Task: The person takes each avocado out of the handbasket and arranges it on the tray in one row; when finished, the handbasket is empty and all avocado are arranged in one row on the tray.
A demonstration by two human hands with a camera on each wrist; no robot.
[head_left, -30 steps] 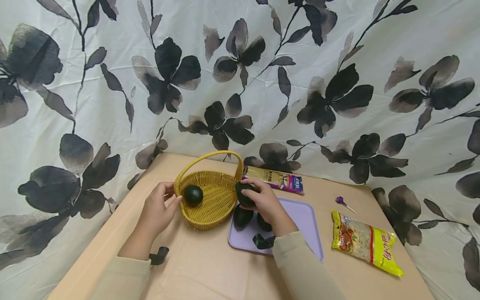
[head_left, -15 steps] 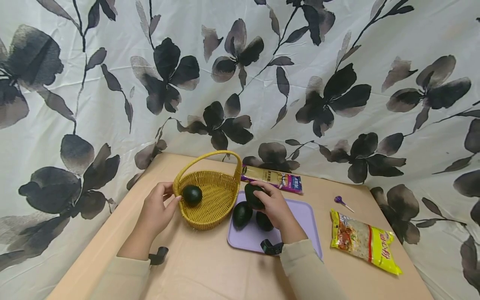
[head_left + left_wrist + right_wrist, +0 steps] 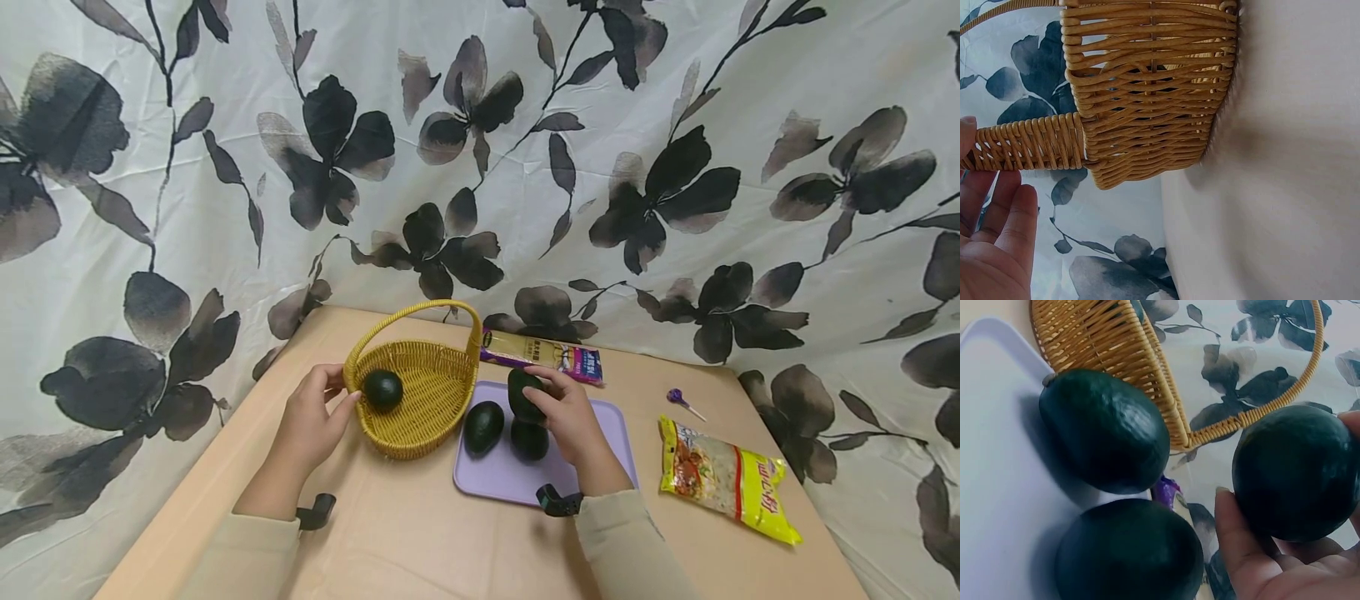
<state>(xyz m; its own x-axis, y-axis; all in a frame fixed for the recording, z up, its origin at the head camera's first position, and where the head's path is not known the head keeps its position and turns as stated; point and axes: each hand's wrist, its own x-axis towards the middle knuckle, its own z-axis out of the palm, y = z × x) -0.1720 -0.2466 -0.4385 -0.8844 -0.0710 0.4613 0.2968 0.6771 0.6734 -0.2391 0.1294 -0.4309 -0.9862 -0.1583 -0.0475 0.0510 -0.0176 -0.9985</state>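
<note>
My left hand (image 3: 311, 421) grips the left base of the handle of a yellow wicker basket (image 3: 408, 442); in the left wrist view the thumb and fingers lie on either side of the handle (image 3: 1029, 144). Inside the basket, at its left, is one dark green avocado (image 3: 382, 390). My right hand (image 3: 570, 417) holds another avocado (image 3: 1297, 472) above a lilac tray (image 3: 487, 487), between thumb and fingers. Two more avocados lie on the tray, one nearer the basket (image 3: 483, 427) and one (image 3: 529, 442) partly beneath the held one in the head view.
Behind the tray lies a purple and gold packet (image 3: 540, 354). To the right are a purple lollipop (image 3: 684, 403) and a yellow food bag (image 3: 727, 479). A floral cloth (image 3: 555, 200) hangs at the table's back edge.
My right hand has moved right with its avocado, from the basket's right rim to over the tray. The left hand and basket stay in place.
</note>
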